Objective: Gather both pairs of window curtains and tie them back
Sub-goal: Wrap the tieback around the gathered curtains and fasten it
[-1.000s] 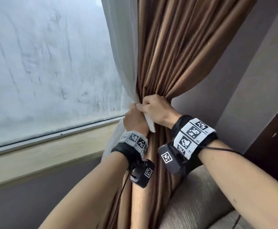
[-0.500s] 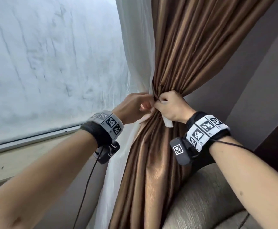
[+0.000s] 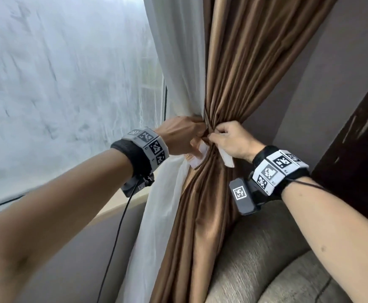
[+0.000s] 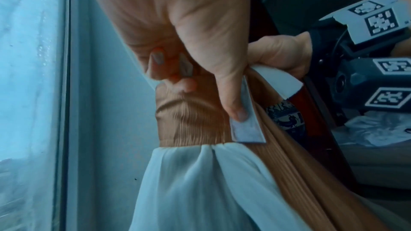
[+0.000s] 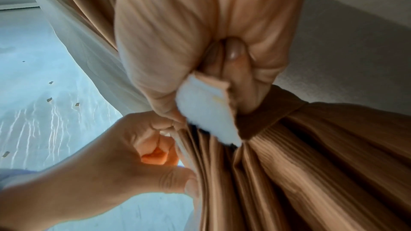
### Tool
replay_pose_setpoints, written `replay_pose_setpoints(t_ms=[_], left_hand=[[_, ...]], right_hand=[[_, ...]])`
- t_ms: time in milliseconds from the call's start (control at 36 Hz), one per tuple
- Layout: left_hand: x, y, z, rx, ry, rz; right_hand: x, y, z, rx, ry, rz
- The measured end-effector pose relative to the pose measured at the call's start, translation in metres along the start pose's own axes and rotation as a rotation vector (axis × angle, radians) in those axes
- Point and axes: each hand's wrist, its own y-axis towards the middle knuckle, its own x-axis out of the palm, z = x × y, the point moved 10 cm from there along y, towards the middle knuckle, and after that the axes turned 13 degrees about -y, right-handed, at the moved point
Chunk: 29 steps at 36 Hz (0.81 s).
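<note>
A brown curtain [image 3: 233,73] and a white sheer curtain [image 3: 178,62] are bunched together at waist height. A brown tie-back band [image 4: 191,124] with white fastener tabs wraps the bundle. My left hand [image 3: 197,136] grips one end from the left, its thumb [image 4: 233,108] pressing the white tab [image 4: 246,129] against the folds. From the right, my right hand [image 3: 217,136] pinches the other end, whose white tab [image 5: 204,111] sticks out below its fingers [image 5: 235,62]. The two hands almost touch at the front of the bundle.
Frosted window glass [image 3: 58,84] fills the left, with a pale sill [image 3: 117,204] below it. A grey upholstered seat [image 3: 266,259] stands close at the lower right, and dark wooden furniture [image 3: 358,149] against the grey wall on the right. A black cable [image 3: 117,237] hangs from my left wrist.
My left hand has swung from beneath the right hand out to the left side of the bundle, bringing its band end round. The right hand has kept its grip at the gather.
</note>
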Motion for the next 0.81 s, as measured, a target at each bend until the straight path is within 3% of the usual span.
replay_pose_setpoints(t_ms=[139,333,500,694,805], left_hand=[[0.003,0.001,-0.009,-0.026,-0.100,-0.041],[-0.003,-0.008,-0.020,-0.079,-0.174,0.007],[0.002,-0.012,-0.032,-0.277,-0.496,-0.098],[0.004,-0.010,-0.038,-0.379,-0.595,-0.122],[0.002,-0.010,-0.036,-0.425,-0.613,-0.122]], right_hand=[[0.004,0.001,-0.003,-0.005,0.030,0.000],[0.009,-0.004,-0.014,-0.041,-0.009,0.008],[0.017,-0.019,-0.014,-0.004,0.179,-0.133],[-0.002,-0.040,-0.017,-0.024,0.169,0.026],[-0.008,-0.042,-0.021,-0.058,0.121,-0.002]])
